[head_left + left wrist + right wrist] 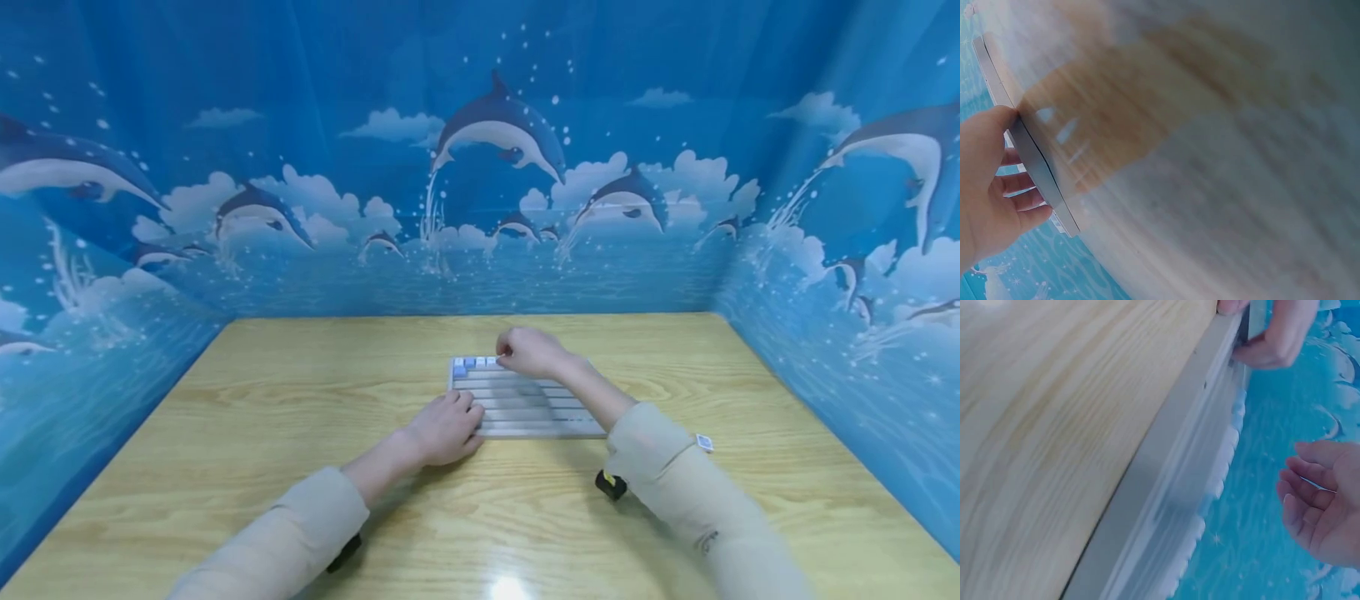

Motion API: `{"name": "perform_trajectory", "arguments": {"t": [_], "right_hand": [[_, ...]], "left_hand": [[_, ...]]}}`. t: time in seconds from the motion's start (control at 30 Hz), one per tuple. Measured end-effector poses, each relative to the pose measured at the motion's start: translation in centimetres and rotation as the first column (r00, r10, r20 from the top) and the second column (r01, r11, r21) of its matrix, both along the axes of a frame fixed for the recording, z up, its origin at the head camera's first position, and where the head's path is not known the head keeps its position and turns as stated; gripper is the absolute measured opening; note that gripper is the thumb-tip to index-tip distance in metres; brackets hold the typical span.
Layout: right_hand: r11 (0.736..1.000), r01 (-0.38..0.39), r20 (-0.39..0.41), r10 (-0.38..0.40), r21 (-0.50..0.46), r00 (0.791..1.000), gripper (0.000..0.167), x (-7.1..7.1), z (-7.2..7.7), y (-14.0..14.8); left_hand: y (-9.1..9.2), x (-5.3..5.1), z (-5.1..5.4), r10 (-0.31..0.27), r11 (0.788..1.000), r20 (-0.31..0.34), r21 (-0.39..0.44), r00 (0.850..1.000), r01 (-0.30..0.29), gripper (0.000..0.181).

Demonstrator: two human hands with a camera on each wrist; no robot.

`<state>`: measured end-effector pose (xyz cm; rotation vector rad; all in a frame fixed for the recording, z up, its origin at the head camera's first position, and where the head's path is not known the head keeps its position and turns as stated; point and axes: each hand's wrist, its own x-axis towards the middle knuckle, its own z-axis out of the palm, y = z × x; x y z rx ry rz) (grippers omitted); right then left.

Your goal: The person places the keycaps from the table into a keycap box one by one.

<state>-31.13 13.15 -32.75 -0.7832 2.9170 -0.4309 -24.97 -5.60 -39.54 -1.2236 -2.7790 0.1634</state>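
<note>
A pale keyboard-like frame (540, 430) with long grey rows lies on the table; white and blue keycaps (470, 362) sit at its far left corner. My left hand (444, 427) grips its near left part; the left wrist view shows the thumb of the left hand (991, 181) on the near side of the frame (1036, 164) and the fingers across it. Beside the top-row keycaps, my right hand (531, 352) has its fingertips bent down. In the right wrist view the right hand (1329, 503) has curled fingers beyond the frame (1141, 481); whether they hold a keycap is hidden.
A small white-and-blue piece (703, 442) lies on the wooden table (300, 375) beside the right sleeve. Black wrist devices show under both forearms, the right one (611, 484) with a yellow mark. Blue dolphin-print curtains (337, 275) stand behind the table and at both sides.
</note>
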Motion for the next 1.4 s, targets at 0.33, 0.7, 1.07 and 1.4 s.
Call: {"name": "perform_trajectory", "arguments": {"t": [0.33, 0.7, 1.07, 1.4], "right_hand": [[0.998, 0.043, -0.076, -0.046, -0.049, 0.996, 0.015, 2.3, 1.4, 5.7], [0.993, 0.111, -0.096, -0.114, -0.03, 0.989, 0.007, 5.1, 0.7, 14.1], [0.993, 0.079, 0.1, -0.088, 0.088, 0.991, 0.012, 8.9, -0.8, 22.2], [0.987, 0.121, 0.163, -0.138, 0.108, 0.977, 0.021, 10.5, -2.3, 23.5]], "left_hand": [[-0.2, 0.0, 0.3, 0.01, 1.0, -0.007, 0.023, 1.0, -0.01, 0.025], [-0.8, 0.0, 0.2, -0.007, 0.998, -0.013, 0.058, 1.0, 0.008, 0.023], [-0.4, 0.0, 0.3, -0.006, 0.999, -0.013, 0.035, 1.0, 0.006, 0.024], [0.0, 0.0, 0.1, -0.026, 0.999, -0.008, 0.022, 1.0, 0.027, 0.025]]}}
